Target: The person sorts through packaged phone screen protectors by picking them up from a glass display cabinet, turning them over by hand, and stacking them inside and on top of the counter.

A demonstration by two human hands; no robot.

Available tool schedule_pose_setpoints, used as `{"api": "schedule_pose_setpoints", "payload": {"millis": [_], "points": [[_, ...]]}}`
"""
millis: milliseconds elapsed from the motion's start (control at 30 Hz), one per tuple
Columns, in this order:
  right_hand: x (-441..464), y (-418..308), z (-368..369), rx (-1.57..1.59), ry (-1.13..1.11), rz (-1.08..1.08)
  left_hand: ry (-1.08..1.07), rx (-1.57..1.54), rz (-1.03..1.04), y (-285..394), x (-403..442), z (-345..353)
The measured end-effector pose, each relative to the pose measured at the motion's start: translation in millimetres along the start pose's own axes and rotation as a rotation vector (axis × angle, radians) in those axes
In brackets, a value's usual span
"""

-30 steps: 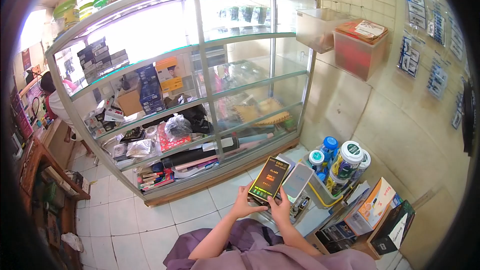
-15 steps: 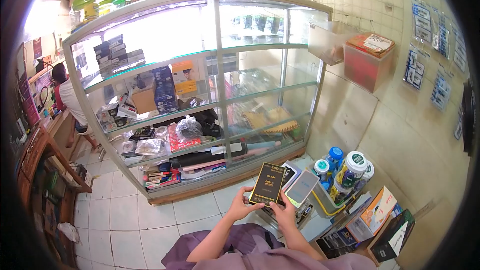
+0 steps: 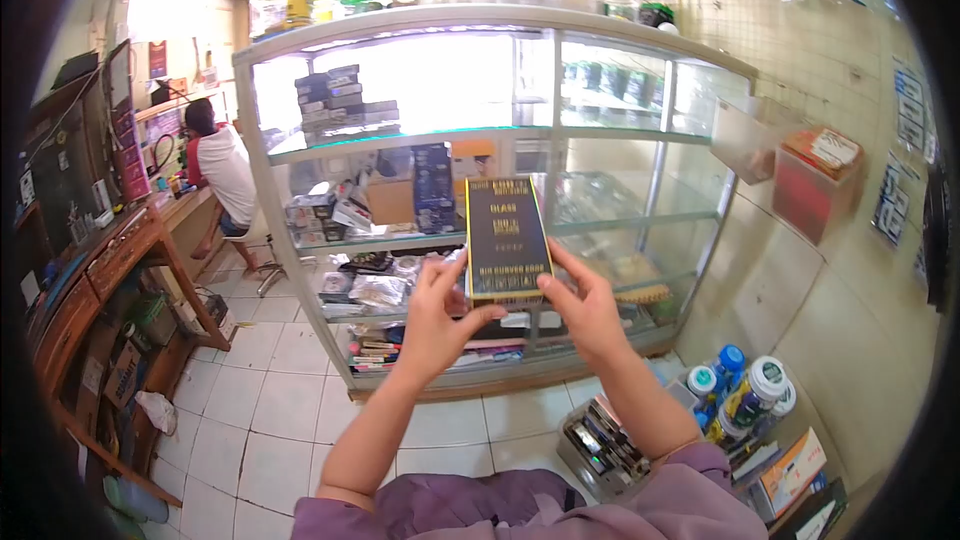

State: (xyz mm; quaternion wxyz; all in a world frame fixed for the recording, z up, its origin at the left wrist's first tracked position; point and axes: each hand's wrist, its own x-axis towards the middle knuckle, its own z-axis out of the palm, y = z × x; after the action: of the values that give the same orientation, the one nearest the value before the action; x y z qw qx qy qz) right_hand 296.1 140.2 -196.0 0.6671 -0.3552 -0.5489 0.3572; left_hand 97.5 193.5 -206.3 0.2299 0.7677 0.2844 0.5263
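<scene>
A flat black screen protector box (image 3: 508, 240) with gold edging and gold lettering, "GLASS" among it, is held up in front of the glass cabinet (image 3: 400, 140). My left hand (image 3: 440, 305) grips its lower left side, thumb stretched under the bottom edge. On the lower right, my right hand (image 3: 588, 310) holds the other side with its thumb on the front corner. The box's back is hidden from me.
On the floor, a bin of thin packs (image 3: 605, 445) stands near several lidded jars (image 3: 765, 385) by the right wall. A person (image 3: 228, 175) sits at a far-left bench. A wooden desk (image 3: 110, 280) lines the left. Plastic tubs (image 3: 818, 175) hang right.
Both hands have raised the black box from low near the floor items to chest height before the cabinet. The view has tilted up and turned left.
</scene>
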Motion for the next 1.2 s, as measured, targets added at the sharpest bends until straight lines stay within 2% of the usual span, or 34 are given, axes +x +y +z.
{"api": "schedule_pose_setpoints", "payload": {"millis": [67, 100, 167, 200, 267, 367, 400, 567, 667, 767, 867, 933, 967, 1033, 1100, 1133, 1200], "points": [[36.1, -13.3, 21.9, 0.028, -0.059, -0.099, 0.011, 0.004, 0.024, 27.5, 29.0, -33.7], [57.2, -17.2, 30.3, 0.034, -0.078, -0.106, 0.029, 0.015, 0.027, 23.5, 47.1, -46.1], [99.8, -23.2, 45.4, 0.038, -0.122, -0.129, 0.109, 0.087, 0.201, 11.4, 81.7, -70.3], [119.3, -32.7, 57.8, 0.004, -0.135, -0.135, 0.12, 0.095, 0.203, 7.3, 100.7, -82.3], [159.6, -43.8, 79.7, 0.052, -0.176, -0.109, 0.096, 0.217, 0.109, 1.0, 141.7, -107.1], [233.2, -37.1, 109.1, 0.062, -0.164, -0.058, 0.087, 0.225, 0.128, -34.4, 210.3, -140.3], [260.7, -31.0, 118.5, 0.058, -0.175, -0.035, -0.031, 0.185, 0.094, -31.7, 229.0, -154.8], [377.6, 1.0, 154.9, 0.05, -0.18, 0.018, 0.009, 0.292, 0.047, -88.3, 320.5, -188.8], [435.8, 19.5, 167.6, -0.03, -0.171, 0.008, -0.051, 0.197, -0.155, -120.7, 368.2, -202.6], [478.3, 36.2, 172.4, -0.111, -0.163, 0.057, -0.009, 0.116, -0.234, -143.7, 391.0, -205.9], [503.4, 48.9, 174.7, -0.175, -0.215, 0.057, 0.068, 0.166, -0.328, -166.4, 407.0, -206.6], [519.9, 58.7, 174.7, -0.198, -0.266, 0.037, 0.003, 0.138, -0.267, -188.3, 417.8, -213.2], [528.4, 65.0, 178.7, -0.217, -0.213, 0.048, -0.061, 0.118, -0.204, -198.3, 423.1, -216.3], [537.1, 70.2, 179.7, -0.232, -0.162, 0.063, -0.048, 0.158, -0.205, -209.9, 429.0, -215.8], [544.9, 72.8, 173.1, -0.243, -0.321, 0.081, -0.038, 0.199, -0.209, -215.8, 431.5, -212.6], [548.8, 74.7, 171.1, -0.241, -0.32, 0.086, -0.019, 0.288, -0.193, -215.5, 431.7, -211.1], [558.8, 76.5, 166.5, -0.589, -0.418, -0.022, 0.001, 0.37, -0.177, -208.7, 433.0, -208.2]]}}
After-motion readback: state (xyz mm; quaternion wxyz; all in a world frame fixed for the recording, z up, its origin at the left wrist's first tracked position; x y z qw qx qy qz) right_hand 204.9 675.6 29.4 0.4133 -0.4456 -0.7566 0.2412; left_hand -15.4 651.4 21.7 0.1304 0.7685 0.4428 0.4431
